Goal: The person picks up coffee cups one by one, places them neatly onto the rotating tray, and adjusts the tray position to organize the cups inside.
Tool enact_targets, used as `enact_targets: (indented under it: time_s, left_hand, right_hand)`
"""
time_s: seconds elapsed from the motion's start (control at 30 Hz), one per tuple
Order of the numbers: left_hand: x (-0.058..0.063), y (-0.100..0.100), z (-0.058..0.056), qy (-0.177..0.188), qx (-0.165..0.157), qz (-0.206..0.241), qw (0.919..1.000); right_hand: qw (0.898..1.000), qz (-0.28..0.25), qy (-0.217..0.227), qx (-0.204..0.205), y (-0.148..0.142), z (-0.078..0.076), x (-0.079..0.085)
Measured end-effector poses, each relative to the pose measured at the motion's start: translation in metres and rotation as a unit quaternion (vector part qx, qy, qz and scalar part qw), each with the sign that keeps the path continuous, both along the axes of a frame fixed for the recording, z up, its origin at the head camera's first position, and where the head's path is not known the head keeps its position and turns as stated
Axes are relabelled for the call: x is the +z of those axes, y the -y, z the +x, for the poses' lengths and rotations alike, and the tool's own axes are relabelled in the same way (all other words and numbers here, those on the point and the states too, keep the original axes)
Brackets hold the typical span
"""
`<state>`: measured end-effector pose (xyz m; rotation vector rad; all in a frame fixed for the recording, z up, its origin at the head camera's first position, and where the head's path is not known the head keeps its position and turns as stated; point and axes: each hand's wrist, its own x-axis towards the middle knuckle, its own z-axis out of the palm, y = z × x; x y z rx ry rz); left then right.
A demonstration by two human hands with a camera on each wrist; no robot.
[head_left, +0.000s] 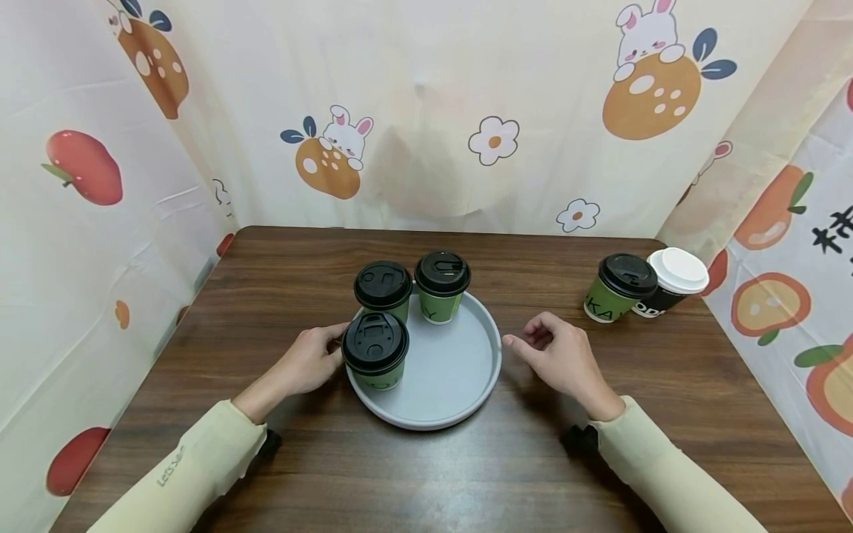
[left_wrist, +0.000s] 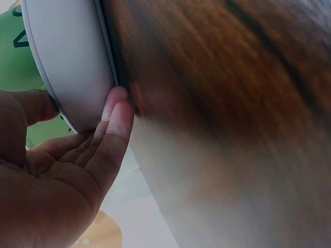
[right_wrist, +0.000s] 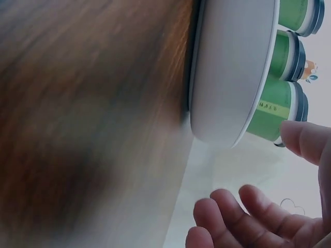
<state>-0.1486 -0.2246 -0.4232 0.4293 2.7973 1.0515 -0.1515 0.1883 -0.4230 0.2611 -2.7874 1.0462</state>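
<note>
A round light grey tray (head_left: 448, 376) lies on the table with three green paper cups on its left and back parts. The front cup (head_left: 376, 348), the back left cup (head_left: 383, 287) and the back right cup (head_left: 443, 285) stand upright under black lids. My left hand (head_left: 309, 360) holds the tray's left edge. In the left wrist view its thumb (left_wrist: 42, 107) lies at the upper rim and its fingers (left_wrist: 111, 132) against the outer wall. Beside the tray's right edge is my right hand (head_left: 560, 358), fingers loosely bent, holding nothing; the right wrist view shows a gap to the tray.
At the back right of the brown wooden table (head_left: 426, 481) stand another green cup with a black lid (head_left: 620, 287) and a black cup with a white lid (head_left: 676, 277). A printed curtain (head_left: 426, 66) hangs behind the table and along both sides.
</note>
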Motion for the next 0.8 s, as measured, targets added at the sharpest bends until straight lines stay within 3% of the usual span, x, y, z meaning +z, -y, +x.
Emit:
enact_targets:
  time_s: [0.53,0.8]
  left_hand:
    - [0.001,-0.002,0.001,0.011,0.006,0.004,0.9999]
    - [0.001,0.0,0.001,0.017,0.002,0.005,0.9998]
  right_hand:
    - [0.994,-0.034,-0.05,-0.09,-0.016,-0.002,-0.003]
    - [0.992,-0.035,-0.052,-0.11,-0.023,-0.002,-0.004]
